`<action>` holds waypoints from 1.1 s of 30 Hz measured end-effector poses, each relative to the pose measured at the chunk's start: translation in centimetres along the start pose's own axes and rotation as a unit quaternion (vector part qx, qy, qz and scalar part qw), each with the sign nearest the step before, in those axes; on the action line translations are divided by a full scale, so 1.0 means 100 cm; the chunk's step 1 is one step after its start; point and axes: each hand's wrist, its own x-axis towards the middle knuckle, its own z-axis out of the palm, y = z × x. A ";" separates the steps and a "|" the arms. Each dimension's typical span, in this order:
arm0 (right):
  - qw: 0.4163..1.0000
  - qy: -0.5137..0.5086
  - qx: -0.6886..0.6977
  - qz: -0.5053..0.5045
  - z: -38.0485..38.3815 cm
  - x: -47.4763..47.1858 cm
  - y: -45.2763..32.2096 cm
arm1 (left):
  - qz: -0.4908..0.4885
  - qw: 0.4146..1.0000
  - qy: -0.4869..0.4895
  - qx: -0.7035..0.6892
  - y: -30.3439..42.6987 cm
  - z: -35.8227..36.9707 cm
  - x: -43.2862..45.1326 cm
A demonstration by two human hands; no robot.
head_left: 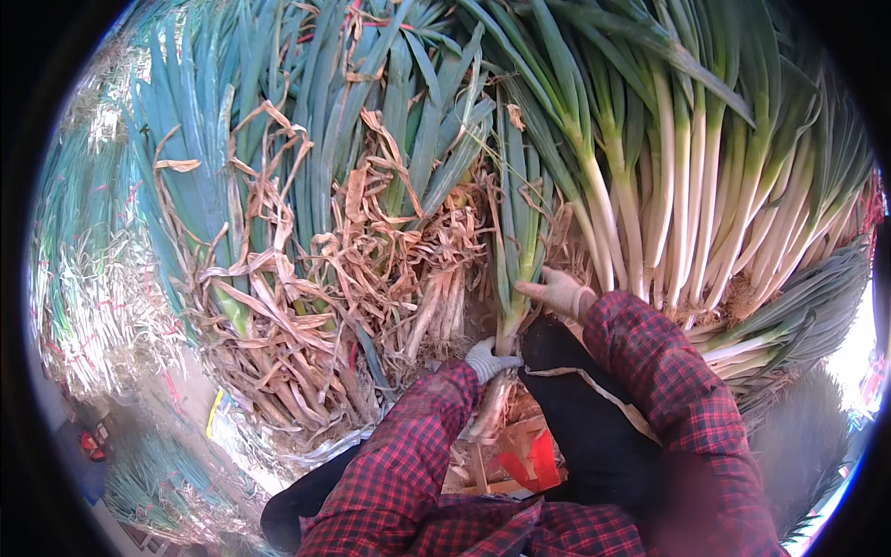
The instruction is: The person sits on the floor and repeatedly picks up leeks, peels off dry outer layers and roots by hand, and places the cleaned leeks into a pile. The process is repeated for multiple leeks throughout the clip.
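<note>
My gloved left hand (489, 361) is closed around the lower white part of a green onion stalk (511, 322), which stands nearly upright between my knees with its root end pointing down. My gloved right hand (555, 291) is at the green part of the same stalk, higher up; its thumb side touches the leaves, and how firmly it holds cannot be seen. To the left lie unpeeled green onions (278, 334) with dry brown leaves. Green onions with bare white stems (686, 209) lean together at the right.
Further bundles of green onions (104, 299) cover the ground at the far left, and another pile (167, 480) lies at lower left. A red strip (543, 463) is between my legs. More onions (759, 341) lie beside my right arm.
</note>
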 end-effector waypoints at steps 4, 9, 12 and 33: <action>0.958 -0.031 0.284 0.019 0.032 -0.028 -0.013 | 0.028 0.993 0.014 -0.112 0.045 0.013 -0.068; 0.902 -0.081 0.423 -0.024 0.065 -0.087 -0.079 | 0.059 0.996 0.013 -0.059 0.116 -0.013 -0.216; 0.858 -0.164 0.487 -0.017 0.090 -0.135 -0.150 | 0.068 0.997 0.039 -0.020 0.141 -0.033 -0.306; 0.927 -0.078 0.156 -0.331 0.248 -0.280 -0.315 | 0.395 0.864 0.284 0.128 0.113 -0.195 -0.522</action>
